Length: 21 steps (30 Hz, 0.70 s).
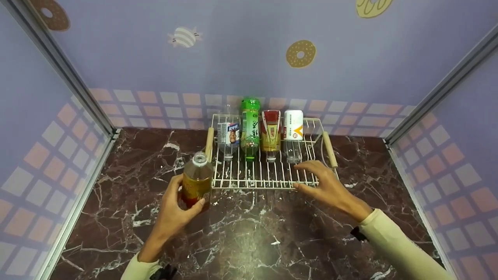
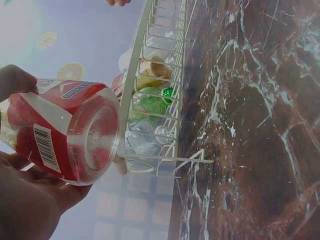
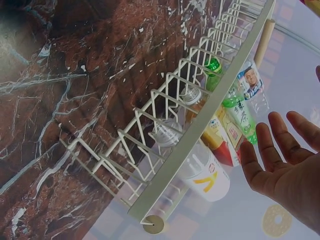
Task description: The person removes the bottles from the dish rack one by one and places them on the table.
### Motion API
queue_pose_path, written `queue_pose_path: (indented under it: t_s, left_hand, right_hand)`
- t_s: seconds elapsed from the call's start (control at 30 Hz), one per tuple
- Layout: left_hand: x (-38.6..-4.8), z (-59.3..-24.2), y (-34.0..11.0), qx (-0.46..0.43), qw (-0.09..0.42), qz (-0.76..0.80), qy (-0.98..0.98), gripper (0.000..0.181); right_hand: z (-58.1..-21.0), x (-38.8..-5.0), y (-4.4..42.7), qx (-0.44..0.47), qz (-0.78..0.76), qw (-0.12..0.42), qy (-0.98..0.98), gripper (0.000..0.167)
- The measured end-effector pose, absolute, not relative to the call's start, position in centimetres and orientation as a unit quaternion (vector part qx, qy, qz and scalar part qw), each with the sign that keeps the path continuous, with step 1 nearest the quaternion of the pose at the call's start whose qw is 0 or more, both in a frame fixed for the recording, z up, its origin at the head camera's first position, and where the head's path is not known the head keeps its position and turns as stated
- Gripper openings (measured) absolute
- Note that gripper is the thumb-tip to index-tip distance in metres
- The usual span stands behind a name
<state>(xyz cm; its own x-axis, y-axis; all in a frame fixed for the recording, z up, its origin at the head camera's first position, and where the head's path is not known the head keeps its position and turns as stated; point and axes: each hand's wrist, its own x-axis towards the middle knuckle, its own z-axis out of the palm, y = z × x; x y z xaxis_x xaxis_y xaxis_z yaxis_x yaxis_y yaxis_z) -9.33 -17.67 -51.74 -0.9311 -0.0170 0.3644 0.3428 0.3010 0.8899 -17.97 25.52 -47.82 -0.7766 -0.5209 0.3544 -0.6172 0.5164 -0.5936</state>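
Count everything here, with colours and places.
Wooden-handled wire rack: one, white, centre
Plastic bottles: four; blue-labelled one, green one, red-gold one, white-labelled one; left to right in rack
Yellow-red plastic bottle: one, front left
Marbled tabletop: one, dark brown, underneath
Printed walls: three, lavender, around
Metal strips: several, grey, corners
Long sleeves: two, pale yellow, arms
Wrist devices: two, black, cuffs
Left fingers: one set, holding yellow-red bottle
Right fingers: one set, empty, rack's right

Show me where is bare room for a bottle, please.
Bare: the tabletop before the wire rack, between left hand and right hand; also left of the rack, beyond the held bottle. Crowded: the rack's back, holding four bottles.
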Motion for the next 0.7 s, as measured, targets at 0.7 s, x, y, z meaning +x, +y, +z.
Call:
queue_pose_path:
  t_s: [0.7]
  left_hand:
    - [-10.6,-54.1,-20.0,0.022,0.176,-0.582,-0.794,0.080]
  right_hand:
    - [-48.2,-18.9,26.6,0.298,0.371,0.078,-0.876,0.050]
